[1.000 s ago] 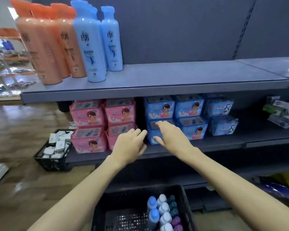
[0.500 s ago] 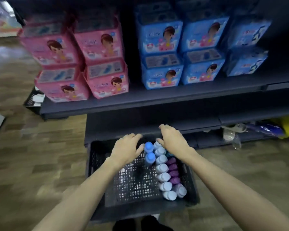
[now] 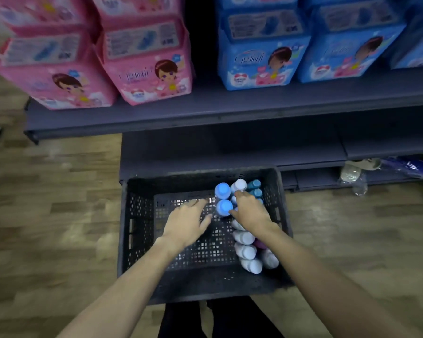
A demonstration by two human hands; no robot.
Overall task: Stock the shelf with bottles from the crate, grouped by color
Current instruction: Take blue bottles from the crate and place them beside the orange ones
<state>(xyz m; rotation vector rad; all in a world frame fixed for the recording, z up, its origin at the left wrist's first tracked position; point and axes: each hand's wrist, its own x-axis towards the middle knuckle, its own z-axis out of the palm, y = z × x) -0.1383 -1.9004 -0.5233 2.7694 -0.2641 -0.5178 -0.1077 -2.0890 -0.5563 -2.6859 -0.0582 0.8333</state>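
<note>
Bottles: the blue-capped bottles (image 3: 223, 198) stand in the crate between your two hands, with white-capped bottles (image 3: 245, 251) in a row under and behind your right wrist and teal-capped bottles (image 3: 254, 187) just past your right fingertips.
Crate: black crate (image 3: 142, 230) on the floor under both your hands (mostly bare mesh beneath your left).
Left hand: your left hand (image 3: 185, 224) hovers with fingers spread and relaxed, holding nothing.
Right hand: your right hand (image 3: 250, 213) has its fingers loosely extended over the caps; whether they touch or grip a cap, you cannot tell.
Shelf: the shelf (image 3: 205, 111) beyond your hands carries pink packs (image 3: 147, 69) and blue packs (image 3: 261, 62).
</note>
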